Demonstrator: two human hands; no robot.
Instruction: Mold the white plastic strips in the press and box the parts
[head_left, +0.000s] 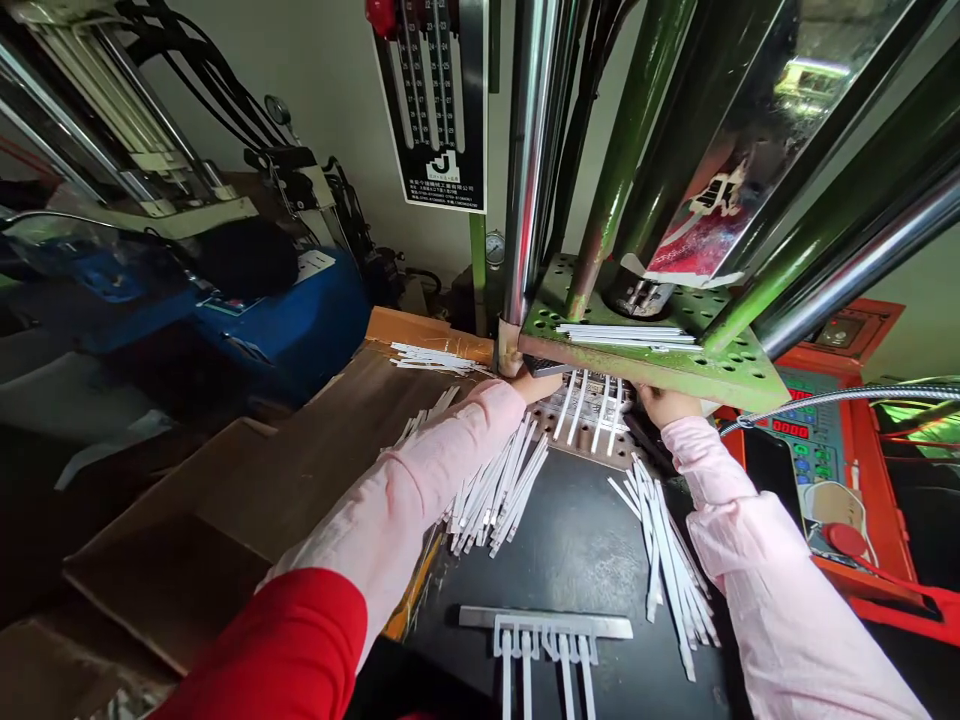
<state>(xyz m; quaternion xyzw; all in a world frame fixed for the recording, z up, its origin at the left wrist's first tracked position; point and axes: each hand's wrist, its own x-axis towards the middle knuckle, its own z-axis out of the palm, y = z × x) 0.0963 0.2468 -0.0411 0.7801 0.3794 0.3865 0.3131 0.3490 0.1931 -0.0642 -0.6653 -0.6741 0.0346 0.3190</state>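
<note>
Both my arms in pink sleeves reach under the green perforated press plate [720,375]. My left hand [534,385] sits at the left edge of the metal mould [577,440], its fingers hidden beneath the plate. My right hand [666,404] rests at the mould's right side, fingers also tucked out of sight. Several white plastic strips [592,405] lie in the mould's grooves between my hands. A loose heap of white strips [495,490] lies by my left forearm, and another pile of white strips [667,555] lies by my right forearm.
A grey bar with white strips hanging from it [546,630] lies on the black bench near me. Brown cardboard [247,500] covers the left side. More strips rest on the green plate [626,335]. A red control panel [817,440] stands right, a blue machine [292,320] left.
</note>
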